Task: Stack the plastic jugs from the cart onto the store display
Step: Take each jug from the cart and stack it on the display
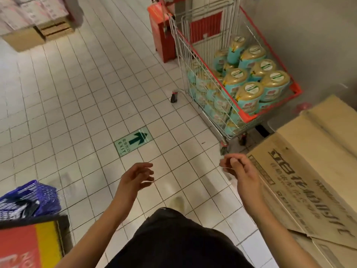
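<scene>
Teal plastic jugs (243, 102) upright in wire cart (270, 45), gold caps (276, 77) up

Floor (77, 93): white square tiles, dark grout. Green exit sign (133, 141) with arrow lies flat on the floor. Grey wall (309, 35) at upper right. Cardboard box (309, 161) at right; blue basket (29, 198) at lower left.

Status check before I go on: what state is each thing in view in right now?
Left hand, empty, fingers loosely curled.
Right hand, empty, fingers loosely curled.
Cart, standing by the wall, loaded.
Jugs, upright in the cart, caps on, none in hand.
Cardboard box, top flaps folded down.
Blue basket, holding dark items.
</scene>
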The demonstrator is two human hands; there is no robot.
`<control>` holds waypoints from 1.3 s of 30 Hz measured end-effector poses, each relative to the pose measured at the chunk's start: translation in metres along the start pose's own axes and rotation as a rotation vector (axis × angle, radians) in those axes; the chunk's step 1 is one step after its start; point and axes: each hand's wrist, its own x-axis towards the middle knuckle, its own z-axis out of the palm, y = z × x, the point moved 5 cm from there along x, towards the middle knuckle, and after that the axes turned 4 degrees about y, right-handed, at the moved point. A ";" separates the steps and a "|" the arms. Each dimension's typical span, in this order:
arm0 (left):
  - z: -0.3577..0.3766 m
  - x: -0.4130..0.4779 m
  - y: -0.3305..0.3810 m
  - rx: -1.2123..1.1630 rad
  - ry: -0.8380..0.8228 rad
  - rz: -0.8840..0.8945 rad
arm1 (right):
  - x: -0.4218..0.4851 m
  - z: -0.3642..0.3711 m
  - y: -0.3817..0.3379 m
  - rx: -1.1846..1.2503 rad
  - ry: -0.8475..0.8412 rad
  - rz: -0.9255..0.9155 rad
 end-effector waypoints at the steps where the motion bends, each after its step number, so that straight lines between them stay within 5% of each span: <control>1: -0.011 0.012 0.005 -0.005 0.005 -0.003 | 0.010 0.016 -0.003 -0.009 -0.007 0.005; 13: -0.020 0.184 0.097 0.026 0.006 0.079 | 0.129 0.098 -0.012 -0.090 0.005 0.154; 27: -0.024 0.393 0.174 0.104 0.142 -0.078 | 0.419 0.216 -0.052 -0.072 -0.194 0.178; 39: 0.015 0.627 0.270 0.202 -0.060 -0.095 | 0.610 0.265 -0.095 0.016 0.010 0.154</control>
